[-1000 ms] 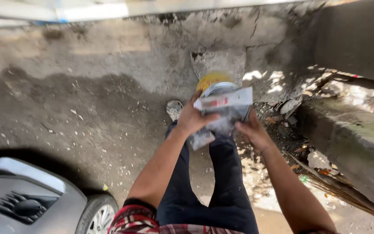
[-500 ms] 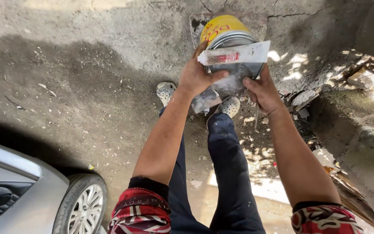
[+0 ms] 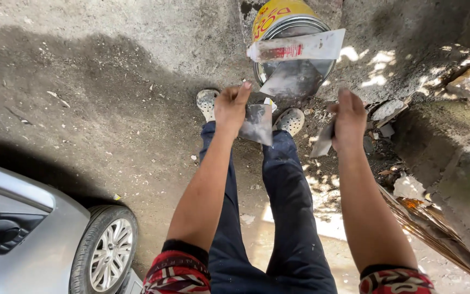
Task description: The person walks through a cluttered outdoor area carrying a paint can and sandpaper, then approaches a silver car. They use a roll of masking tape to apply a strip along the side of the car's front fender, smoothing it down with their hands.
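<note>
Above the yellow tin (image 3: 278, 16), left hand (image 3: 232, 109) and right hand (image 3: 349, 117), each gripping 1 grey scrap (image 3: 258, 124)

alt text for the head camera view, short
Seen from above, a standing person's left hand and right hand each hold a grey scraper blade over a yellow metal can. A silver car sits at lower left on the dirt ground.

The person wears a shirt with short sleeves (image 3: 178, 269). The sleeves have a pattern in red, black and white, and each one ends in a dark band above the elbow. The forearms are bare, and no watch or ring shows on the left hand (image 3: 230, 109) or the right hand (image 3: 349, 118). The trousers (image 3: 278, 218) are dark blue. The shoes (image 3: 291, 121) are pale perforated clogs, dusty.
</note>
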